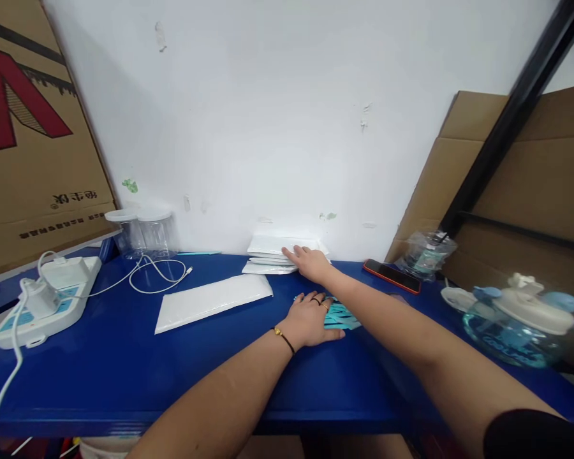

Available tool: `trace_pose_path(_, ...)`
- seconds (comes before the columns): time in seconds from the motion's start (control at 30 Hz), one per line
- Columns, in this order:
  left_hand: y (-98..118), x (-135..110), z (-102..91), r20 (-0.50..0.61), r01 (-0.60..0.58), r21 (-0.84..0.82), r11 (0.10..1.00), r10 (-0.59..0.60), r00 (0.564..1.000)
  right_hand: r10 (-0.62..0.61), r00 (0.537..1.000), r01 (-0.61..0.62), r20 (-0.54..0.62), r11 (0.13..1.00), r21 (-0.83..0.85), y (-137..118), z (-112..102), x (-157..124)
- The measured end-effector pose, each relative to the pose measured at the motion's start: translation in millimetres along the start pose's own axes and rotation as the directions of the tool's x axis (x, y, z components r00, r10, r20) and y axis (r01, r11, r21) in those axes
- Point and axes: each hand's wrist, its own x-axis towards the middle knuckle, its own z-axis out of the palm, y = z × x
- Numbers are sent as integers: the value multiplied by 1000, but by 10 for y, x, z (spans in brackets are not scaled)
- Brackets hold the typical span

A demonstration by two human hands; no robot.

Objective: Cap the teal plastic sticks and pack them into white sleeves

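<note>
Envelopes (268, 246), contents hidden, lie under right fingers (300, 258).

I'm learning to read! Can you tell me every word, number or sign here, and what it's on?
Jug: "COOL", then letters too blurred to read.
Box on the left: "®", beside upside-down characters I can't read surely.
Power strip: print on blue labels, too small.
Cup: too blurred.
White packet in front: none I can see.

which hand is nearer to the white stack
Right. The right hand is at the stack, its fingers over it; the left hand is farther off, in front of the stack, over the teal strips.
</note>
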Motion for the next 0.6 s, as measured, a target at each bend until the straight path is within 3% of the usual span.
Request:
trace_pose_path(0.1,46,-57,-31,13,-26,8,1000,26,1000,-21,999,23,-32,998,65,115,-180,-132)
trace_pose_path(0.17,96,-98,-52,48,-30,11,999,29,998,29,999,-25,-22,982,187,280,-317,-336)
trace_pose_path(0.27,191,-153,-102,100,-12,11,1000,11,995,129,975,-200,180,864,463,526,-419,-772)
trace_pose_path(0.33,242,-173,-154,120,-13,1,1000,13,993,109,931,-310,349,739,598,602,-378,-1069)
trace_pose_path(0.4,256,-164,-215,119,-5,-19,1000,7,993,72,911,-348,405,659,667,591,-272,-1294)
trace_pose_path(0.6,-13,-1,-282,-3,171,-27,985,-171,985,124,944,-320,306,579,750,383,-13,-1431)
